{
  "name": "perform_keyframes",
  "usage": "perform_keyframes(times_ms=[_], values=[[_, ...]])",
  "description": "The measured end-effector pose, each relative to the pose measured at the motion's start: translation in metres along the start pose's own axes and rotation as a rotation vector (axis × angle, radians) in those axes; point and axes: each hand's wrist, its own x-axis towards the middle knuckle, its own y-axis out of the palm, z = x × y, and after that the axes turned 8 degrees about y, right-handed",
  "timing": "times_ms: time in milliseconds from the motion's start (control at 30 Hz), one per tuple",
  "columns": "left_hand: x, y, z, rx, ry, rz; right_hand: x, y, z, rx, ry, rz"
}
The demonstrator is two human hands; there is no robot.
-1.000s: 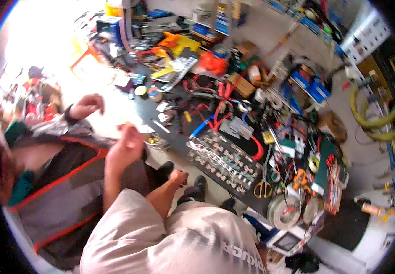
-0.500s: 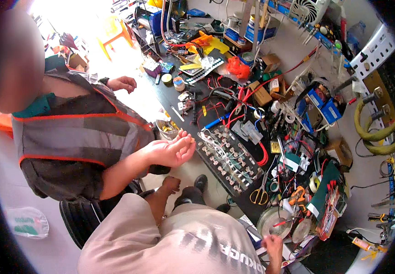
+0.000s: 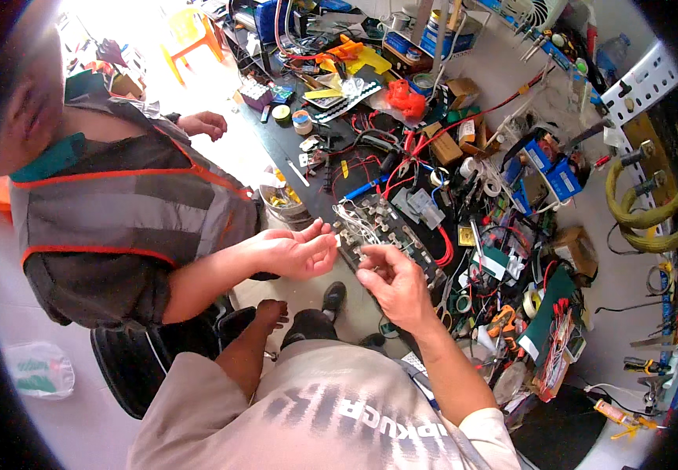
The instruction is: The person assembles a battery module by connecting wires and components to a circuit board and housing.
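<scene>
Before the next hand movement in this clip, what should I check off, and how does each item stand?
1. Right hand apart from the co-worker's nearer hand: ok, a gap shows between them.
2. Right hand unloaded: ok, thumb and fingers apart, nothing visible between them.
3. Left hand unloaded: cannot tell, it hangs low and small in view.
4. Co-worker's fingertips empty: cannot tell, too small to make out.
5. Dark board with white wires fully visible: not ok, the right hand covers part of it.
</scene>
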Motion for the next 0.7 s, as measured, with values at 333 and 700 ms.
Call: perform_keyframes(times_ms=[333, 700], values=[[0.020, -0.017, -0.057, -0.424, -0.176, 0.341, 0.046, 0.034, 0.005, 0.238, 0.154, 0.084], [-0.137, 0.033, -0.313, -1.382, -1.280, 0.641, 0.016, 0.013, -0.026, 0.492, 0.258, -0.120]])
